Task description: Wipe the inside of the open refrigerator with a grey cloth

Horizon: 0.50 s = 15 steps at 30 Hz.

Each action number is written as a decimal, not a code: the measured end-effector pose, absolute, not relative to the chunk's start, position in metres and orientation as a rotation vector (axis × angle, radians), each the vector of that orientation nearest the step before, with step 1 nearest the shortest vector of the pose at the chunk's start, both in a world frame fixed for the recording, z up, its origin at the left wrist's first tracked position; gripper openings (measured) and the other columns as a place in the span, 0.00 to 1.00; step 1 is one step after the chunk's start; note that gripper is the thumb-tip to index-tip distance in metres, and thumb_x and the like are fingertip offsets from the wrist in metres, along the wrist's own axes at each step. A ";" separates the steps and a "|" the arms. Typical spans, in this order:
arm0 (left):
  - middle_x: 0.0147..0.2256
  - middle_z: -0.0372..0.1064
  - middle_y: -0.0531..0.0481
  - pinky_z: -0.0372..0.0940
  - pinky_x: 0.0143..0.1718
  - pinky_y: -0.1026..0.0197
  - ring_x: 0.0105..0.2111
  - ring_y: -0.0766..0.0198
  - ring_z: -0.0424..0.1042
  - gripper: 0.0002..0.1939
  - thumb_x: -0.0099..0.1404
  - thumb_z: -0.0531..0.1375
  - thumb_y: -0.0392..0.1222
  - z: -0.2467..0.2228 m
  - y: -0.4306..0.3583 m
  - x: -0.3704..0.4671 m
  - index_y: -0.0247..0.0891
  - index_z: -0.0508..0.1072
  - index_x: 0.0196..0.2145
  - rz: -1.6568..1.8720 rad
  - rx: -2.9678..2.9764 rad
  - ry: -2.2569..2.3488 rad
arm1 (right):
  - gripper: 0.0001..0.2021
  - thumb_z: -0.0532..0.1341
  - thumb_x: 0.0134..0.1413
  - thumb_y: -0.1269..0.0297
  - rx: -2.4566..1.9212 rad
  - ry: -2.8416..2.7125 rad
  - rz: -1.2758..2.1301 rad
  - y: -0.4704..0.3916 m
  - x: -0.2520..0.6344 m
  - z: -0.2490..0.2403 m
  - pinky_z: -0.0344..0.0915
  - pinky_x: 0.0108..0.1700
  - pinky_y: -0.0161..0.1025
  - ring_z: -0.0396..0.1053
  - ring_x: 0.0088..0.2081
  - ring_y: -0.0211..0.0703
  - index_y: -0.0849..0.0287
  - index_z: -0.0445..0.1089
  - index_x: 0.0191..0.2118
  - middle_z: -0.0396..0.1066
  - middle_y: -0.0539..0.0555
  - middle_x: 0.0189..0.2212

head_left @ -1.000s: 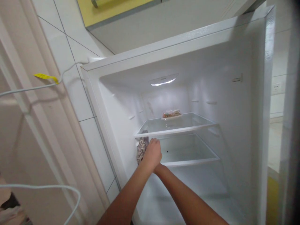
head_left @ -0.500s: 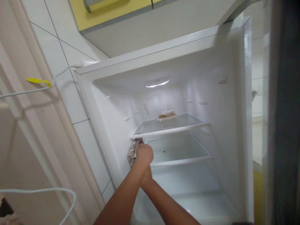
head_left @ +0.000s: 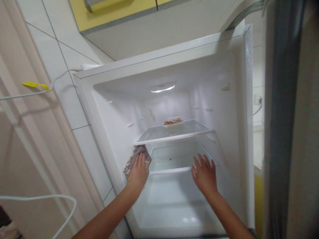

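Note:
My left hand (head_left: pixel 137 173) presses a grey-brown patterned cloth (head_left: pixel 129 165) against the left inner wall of an open refrigerator (head_left: pixel 109 132). The cloth lies spread under the fingers, just below the left end of the upper glass shelf (head_left: pixel 154 134). Over at the right, my right hand (head_left: pixel 205 174) is open with its fingers spread and nothing in it. It is at the front edge of the lower glass shelf (head_left: pixel 176 154), near its right end; whether it touches the shelf I cannot tell.
A small clear-wrapped food pack (head_left: pixel 172 121) sits on the upper shelf. The open refrigerator door (head_left: pixel 279 132) stands at the right. A white cable (head_left: pixel 32 95) with a yellow tag hangs at the left. Yellow cupboards (head_left: pixel 112 13) are above.
My right hand has left the cloth, where both hands were together, and moved right to the lower shelf. The bunched cloth is now flatter under my left hand. The view has shifted slightly.

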<state>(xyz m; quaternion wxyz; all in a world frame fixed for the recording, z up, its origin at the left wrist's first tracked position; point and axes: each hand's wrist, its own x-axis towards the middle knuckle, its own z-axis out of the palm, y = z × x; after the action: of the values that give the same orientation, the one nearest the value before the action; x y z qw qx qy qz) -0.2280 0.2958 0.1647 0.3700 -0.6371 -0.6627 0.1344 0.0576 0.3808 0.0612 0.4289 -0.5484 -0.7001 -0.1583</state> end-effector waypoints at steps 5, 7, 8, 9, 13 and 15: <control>0.69 0.53 0.37 0.28 0.72 0.41 0.72 0.45 0.43 0.28 0.62 0.54 0.35 0.174 0.300 -0.225 0.30 0.70 0.60 0.440 -1.585 -1.698 | 0.17 0.54 0.64 0.65 -1.232 -1.669 -0.552 0.401 0.096 0.015 0.58 0.63 0.57 0.62 0.62 0.55 0.62 0.71 0.54 0.72 0.63 0.56; 0.68 0.54 0.37 0.26 0.72 0.41 0.72 0.45 0.44 0.27 0.63 0.55 0.37 0.182 0.314 -0.223 0.32 0.71 0.60 0.458 -1.579 -1.712 | 0.19 0.55 0.62 0.66 -1.184 -1.680 -0.566 0.404 0.097 -0.002 0.58 0.64 0.57 0.60 0.64 0.55 0.60 0.68 0.57 0.70 0.61 0.57; 0.68 0.54 0.37 0.27 0.71 0.41 0.71 0.45 0.44 0.27 0.63 0.55 0.37 0.186 0.323 -0.222 0.32 0.71 0.59 0.460 -1.584 -1.731 | 0.20 0.55 0.62 0.68 -1.175 -1.672 -0.570 0.405 0.096 -0.008 0.58 0.64 0.57 0.58 0.65 0.55 0.59 0.67 0.58 0.69 0.60 0.58; 0.68 0.54 0.36 0.28 0.71 0.40 0.71 0.45 0.45 0.26 0.62 0.55 0.36 0.190 0.333 -0.222 0.32 0.72 0.59 0.454 -1.592 -1.754 | 0.21 0.55 0.60 0.69 -1.172 -1.662 -0.573 0.406 0.095 -0.013 0.58 0.64 0.57 0.57 0.65 0.55 0.59 0.66 0.59 0.68 0.60 0.59; 0.67 0.56 0.28 0.38 0.69 0.39 0.70 0.44 0.50 0.26 0.62 0.53 0.31 0.195 0.376 -0.228 0.26 0.71 0.58 0.396 -1.637 -1.809 | 0.25 0.56 0.55 0.76 -1.196 -1.631 -0.585 0.412 0.092 -0.022 0.57 0.65 0.57 0.57 0.65 0.55 0.58 0.64 0.59 0.68 0.59 0.58; 0.65 0.59 0.28 0.40 0.68 0.38 0.69 0.45 0.51 0.28 0.62 0.51 0.30 0.193 0.396 -0.233 0.27 0.68 0.60 0.344 -1.666 -1.809 | 0.26 0.56 0.54 0.77 -1.193 -1.624 -0.601 0.416 0.092 -0.024 0.57 0.65 0.58 0.57 0.65 0.56 0.58 0.64 0.59 0.68 0.60 0.57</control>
<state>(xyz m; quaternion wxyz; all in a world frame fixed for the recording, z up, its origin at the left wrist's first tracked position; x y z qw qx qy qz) -0.2327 0.3961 0.1929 0.3233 -0.6350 -0.6893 0.1310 0.0921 0.4156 -0.0237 0.4964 -0.4924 -0.6704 -0.2482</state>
